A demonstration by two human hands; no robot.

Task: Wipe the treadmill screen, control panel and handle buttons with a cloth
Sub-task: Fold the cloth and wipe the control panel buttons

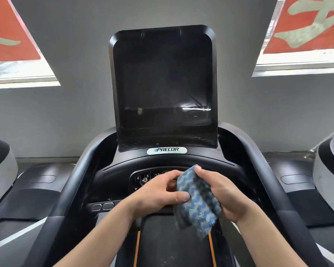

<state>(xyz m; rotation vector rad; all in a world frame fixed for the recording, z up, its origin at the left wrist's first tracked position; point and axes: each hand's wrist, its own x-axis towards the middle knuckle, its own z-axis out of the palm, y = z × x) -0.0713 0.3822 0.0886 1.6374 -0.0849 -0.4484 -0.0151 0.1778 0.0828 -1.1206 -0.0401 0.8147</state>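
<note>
Head view. I see both bare hands raised in front of the console, meeting over one folded blue-and-white patterned terry cloth [198, 199].

Right hand [223, 195]: palm cupped under the right side of the cloth, fingers wrapped round its back, one fingertip showing at the top corner. Closed on the cloth.

Left hand [160, 191]: thumb pressed on the cloth's left front edge, fingers curled behind. Pinching the same cloth.

Cloth position: held in the air, tilted, lower end hanging toward the dark running belt with orange side stripes [172, 245]. It hides the right half of the oval black control panel with numbered keys [143, 178]; I cannot tell whether it touches the panel.

Large dark glossy rectangular treadmill screen [163, 83]: upright above the hands, well apart from the cloth, off, with a bright reflection at lower right. White oval Precor badge [166, 150] sits just below it.

Two small grey oval handle buttons [102, 206] sit on the crossbar left of the left wrist, uncovered.

Red banners [307, 24] hang in the windows either side.
</note>
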